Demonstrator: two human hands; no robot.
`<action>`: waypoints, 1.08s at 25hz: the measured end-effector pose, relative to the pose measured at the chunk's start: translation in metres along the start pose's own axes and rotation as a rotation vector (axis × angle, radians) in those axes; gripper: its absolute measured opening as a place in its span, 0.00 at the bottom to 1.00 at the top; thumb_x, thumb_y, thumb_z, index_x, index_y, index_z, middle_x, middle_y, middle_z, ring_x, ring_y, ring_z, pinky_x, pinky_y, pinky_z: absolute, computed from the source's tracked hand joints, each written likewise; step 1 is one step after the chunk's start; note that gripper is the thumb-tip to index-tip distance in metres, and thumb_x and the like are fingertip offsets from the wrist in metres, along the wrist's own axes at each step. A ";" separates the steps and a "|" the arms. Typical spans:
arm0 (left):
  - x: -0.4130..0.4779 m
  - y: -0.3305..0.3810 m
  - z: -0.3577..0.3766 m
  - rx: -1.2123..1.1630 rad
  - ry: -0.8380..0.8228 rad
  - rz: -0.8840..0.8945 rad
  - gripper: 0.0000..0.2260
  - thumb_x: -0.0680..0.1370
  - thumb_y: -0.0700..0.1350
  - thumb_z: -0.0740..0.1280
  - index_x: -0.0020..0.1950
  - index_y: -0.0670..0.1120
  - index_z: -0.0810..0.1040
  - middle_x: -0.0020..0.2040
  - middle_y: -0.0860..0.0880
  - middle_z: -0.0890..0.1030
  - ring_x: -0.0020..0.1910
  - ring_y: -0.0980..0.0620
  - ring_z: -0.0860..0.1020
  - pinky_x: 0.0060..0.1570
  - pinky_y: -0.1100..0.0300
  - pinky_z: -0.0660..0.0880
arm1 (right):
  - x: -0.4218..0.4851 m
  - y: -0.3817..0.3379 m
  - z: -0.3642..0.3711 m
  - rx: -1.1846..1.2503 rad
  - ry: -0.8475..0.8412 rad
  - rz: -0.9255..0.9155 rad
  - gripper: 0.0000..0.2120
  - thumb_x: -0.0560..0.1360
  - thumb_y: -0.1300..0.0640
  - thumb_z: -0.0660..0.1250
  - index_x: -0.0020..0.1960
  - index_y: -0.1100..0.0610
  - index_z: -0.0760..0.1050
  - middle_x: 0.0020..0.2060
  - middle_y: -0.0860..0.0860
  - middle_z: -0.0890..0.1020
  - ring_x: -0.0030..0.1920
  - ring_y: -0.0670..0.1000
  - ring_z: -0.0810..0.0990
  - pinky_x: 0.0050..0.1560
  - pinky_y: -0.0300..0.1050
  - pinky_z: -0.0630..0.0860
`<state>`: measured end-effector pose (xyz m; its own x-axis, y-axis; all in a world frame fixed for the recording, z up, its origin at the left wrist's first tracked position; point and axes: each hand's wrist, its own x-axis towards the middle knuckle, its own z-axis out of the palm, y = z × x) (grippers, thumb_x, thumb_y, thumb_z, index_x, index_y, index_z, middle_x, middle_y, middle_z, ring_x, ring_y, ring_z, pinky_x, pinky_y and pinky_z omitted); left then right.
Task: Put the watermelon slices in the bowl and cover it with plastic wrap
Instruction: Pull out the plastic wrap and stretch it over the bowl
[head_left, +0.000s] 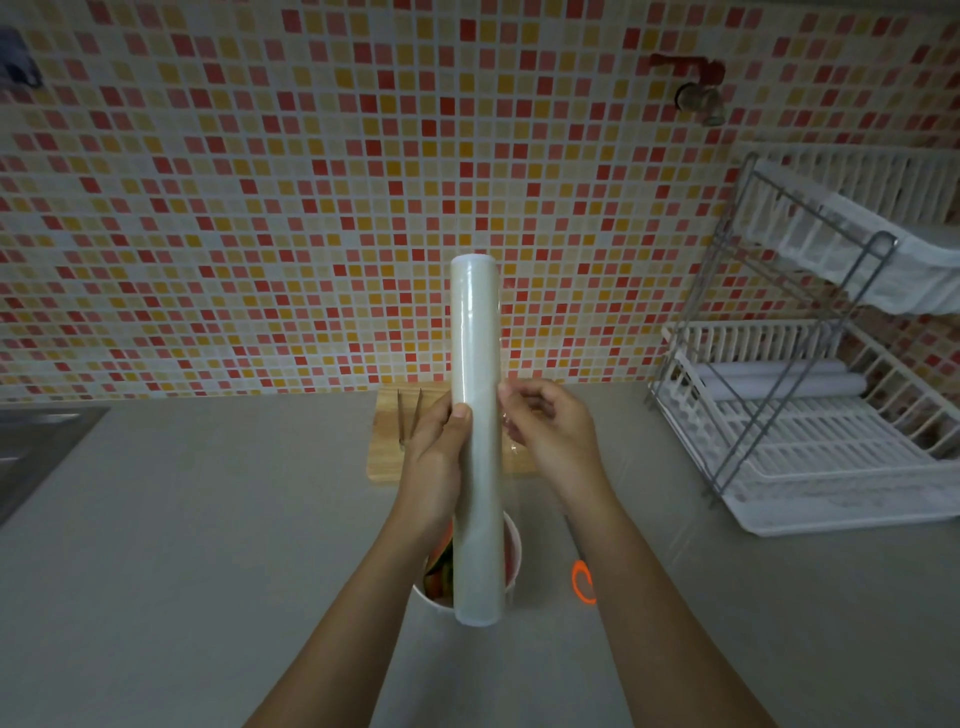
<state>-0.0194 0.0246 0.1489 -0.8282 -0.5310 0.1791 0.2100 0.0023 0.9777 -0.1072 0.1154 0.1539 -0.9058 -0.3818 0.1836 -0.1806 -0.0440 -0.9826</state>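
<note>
Plastic wrap roll (477, 441) stands upright in our left grip (436, 447), closed around its middle, above the bowl (511, 551) of watermelon slices (441, 564). Our right grip (545, 421) pinches the film's loose edge just beside the roll.

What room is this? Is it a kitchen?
Most likely a kitchen. There is a dish rack on the counter, a steel sink at the left edge, a tap on the tiled wall, and a wooden cutting board behind the hands.
</note>
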 end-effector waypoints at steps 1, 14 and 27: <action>0.000 0.000 0.000 -0.003 0.000 -0.008 0.11 0.82 0.47 0.57 0.55 0.55 0.78 0.44 0.62 0.83 0.43 0.62 0.81 0.40 0.68 0.77 | 0.000 0.000 0.000 0.016 0.018 -0.017 0.04 0.72 0.50 0.69 0.42 0.50 0.79 0.34 0.45 0.82 0.37 0.44 0.81 0.40 0.39 0.78; -0.012 -0.017 0.011 0.286 0.121 -0.047 0.12 0.70 0.62 0.69 0.48 0.61 0.70 0.46 0.57 0.80 0.43 0.61 0.81 0.39 0.65 0.77 | -0.019 0.025 0.014 -0.220 0.261 -0.141 0.15 0.78 0.52 0.59 0.34 0.55 0.70 0.26 0.51 0.75 0.27 0.45 0.71 0.29 0.34 0.68; -0.018 -0.051 -0.007 0.146 0.141 -0.331 0.13 0.74 0.58 0.65 0.59 0.61 0.72 0.51 0.51 0.81 0.49 0.49 0.81 0.53 0.44 0.78 | -0.014 0.074 0.003 -0.149 0.139 0.052 0.15 0.75 0.42 0.59 0.34 0.46 0.77 0.30 0.43 0.80 0.32 0.40 0.77 0.36 0.35 0.73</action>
<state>-0.0121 0.0283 0.0947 -0.7573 -0.6342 -0.1557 -0.1414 -0.0736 0.9872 -0.1067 0.1147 0.0786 -0.9577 -0.2483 0.1456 -0.1780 0.1135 -0.9775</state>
